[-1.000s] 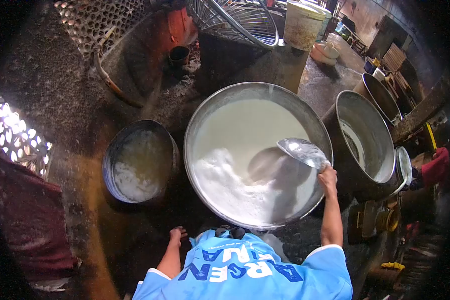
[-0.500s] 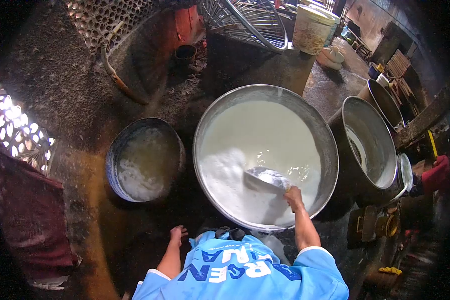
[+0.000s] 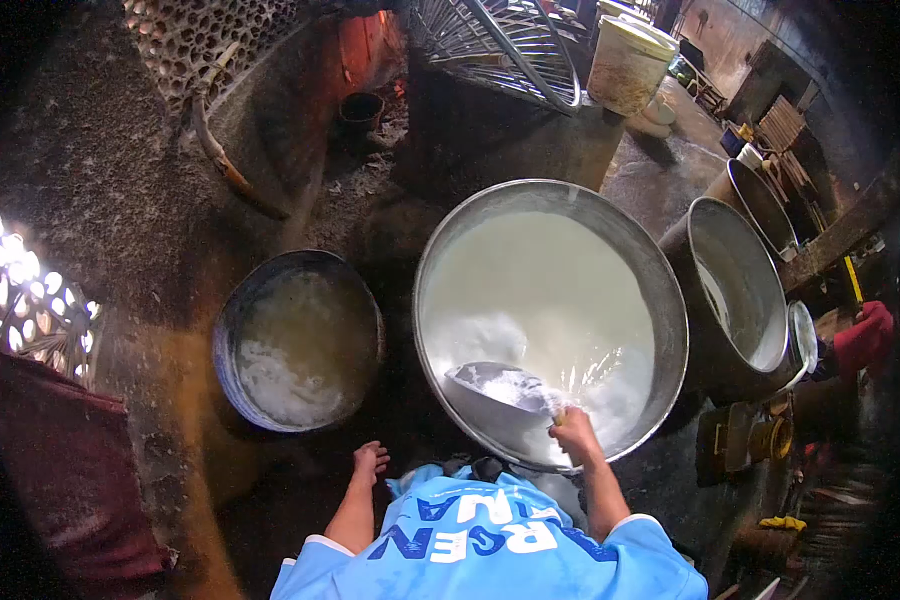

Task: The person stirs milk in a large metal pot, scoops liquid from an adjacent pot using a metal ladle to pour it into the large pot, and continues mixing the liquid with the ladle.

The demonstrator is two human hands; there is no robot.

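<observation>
My right hand [image 3: 574, 436] is wrapped round the handle of a broad metal scoop [image 3: 500, 404]. White froth lies in the scoop, which is held over the near part of a large round metal vat [image 3: 674, 300]. Milky white liquid [image 3: 540, 270] fills much of the vat, and foam gathers along its near left side. Beside my body, low and away from the vat, my left hand [image 3: 371, 459] holds nothing, its fingers loosely stretched. To the left stands a smaller round tub [image 3: 227, 350] with cloudy liquid and white foam in it.
Deep metal pots [image 3: 738, 285] stand to the right of the vat. A person's red sleeve [image 3: 863, 338] shows at the right edge. Behind are a whitish bucket [image 3: 627, 68], a wire rack [image 3: 510, 50] and a curved stick [image 3: 225, 165]. Dark red cloth [image 3: 60, 460] hangs at left.
My right hand has drawn the scoop toward my body and a little left, from mid-vat to near the rim. Bright ripples show in the liquid. My left hand has shifted slightly.
</observation>
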